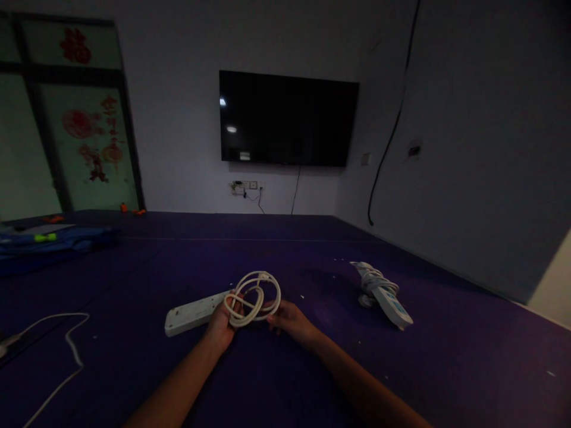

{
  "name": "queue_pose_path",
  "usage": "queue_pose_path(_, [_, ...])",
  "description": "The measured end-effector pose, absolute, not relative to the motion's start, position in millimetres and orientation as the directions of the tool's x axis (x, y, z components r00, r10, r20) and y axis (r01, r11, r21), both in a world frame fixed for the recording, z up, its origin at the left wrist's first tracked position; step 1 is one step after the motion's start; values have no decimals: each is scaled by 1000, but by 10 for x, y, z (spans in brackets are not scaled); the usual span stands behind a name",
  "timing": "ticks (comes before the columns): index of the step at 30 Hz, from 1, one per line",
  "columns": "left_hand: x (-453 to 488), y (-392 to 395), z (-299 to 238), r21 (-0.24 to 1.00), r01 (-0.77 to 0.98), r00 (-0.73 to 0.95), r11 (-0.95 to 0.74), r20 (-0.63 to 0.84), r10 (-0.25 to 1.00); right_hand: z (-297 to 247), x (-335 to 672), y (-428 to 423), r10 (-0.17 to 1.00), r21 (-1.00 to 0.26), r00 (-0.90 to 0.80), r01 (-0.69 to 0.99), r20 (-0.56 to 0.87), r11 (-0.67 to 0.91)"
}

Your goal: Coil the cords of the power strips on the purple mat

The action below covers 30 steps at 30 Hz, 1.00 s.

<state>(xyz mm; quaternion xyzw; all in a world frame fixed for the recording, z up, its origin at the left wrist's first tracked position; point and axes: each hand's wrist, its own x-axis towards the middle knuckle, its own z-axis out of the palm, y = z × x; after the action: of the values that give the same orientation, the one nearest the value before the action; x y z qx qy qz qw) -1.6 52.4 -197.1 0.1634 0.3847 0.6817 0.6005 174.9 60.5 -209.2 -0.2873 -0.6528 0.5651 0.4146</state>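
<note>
Before me is a white power strip (194, 314), tilted up to the right, its right end behind my left hand (224, 321). That hand is closed around the strip's end and the loops of its white cord (277, 286). The cord forms loose, overlapping rings between my hands, with what looks like its plug (264, 277) near the top. My right hand (292, 321) pinches the cord at the lower right of the loops. Part of the fingers of both hands is hidden by the rings.
A second power strip (392, 307), wrapped in its own cord, lies on the purple floor (285, 386) at right. Another white cable (74, 348) trails at left, near blue cloth (75, 241). Across the room, a television (289, 119) hangs on the wall above sockets.
</note>
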Motion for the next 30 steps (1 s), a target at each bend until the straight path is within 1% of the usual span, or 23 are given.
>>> queue_pose_path(3, [-8,544,-2005,739,-673,-204,33,-229,952,-2113,1730,627,865,-977,-453,-102,213,187])
queue_pose_path(7, [-8,549,-2040,777,-624,-131,87,-214,968,-2141,1713,649,921,-985,-356,-120,160,125])
queue_pose_path(10, [-13,508,-2022,799,-591,-76,110,-191,979,-2160,1698,658,946,-986,-293,-126,143,110])
queue_pose_path(13, [-2,464,-1995,821,-557,-42,124,-177,983,-2168,1687,672,970,-984,-193,-127,148,125])
queue_pose_path(17, [22,441,-1974,854,-505,-33,123,-162,986,-2146,1716,699,976,-971,17,-92,219,219])
queue_pose_path(19, [24,435,-1961,865,-488,-16,118,-144,989,-2118,1774,715,960,-963,104,-46,260,266])
queue_pose_path(21, [21,427,-1947,873,-475,3,110,-123,992,-2085,1859,735,950,-962,156,-3,271,274])
queue_pose_path(25, [31,421,-1944,891,-448,-1,73,-82,997,-2039,2044,777,943,-957,166,87,288,277])
queue_pose_path(27, [43,423,-1953,902,-429,-11,54,-65,998,-2024,2106,784,907,-919,192,202,376,338])
queue_pose_path(30, [57,412,-1960,940,-341,-22,22,-32,999,-1983,2148,757,801,-791,205,416,563,450])
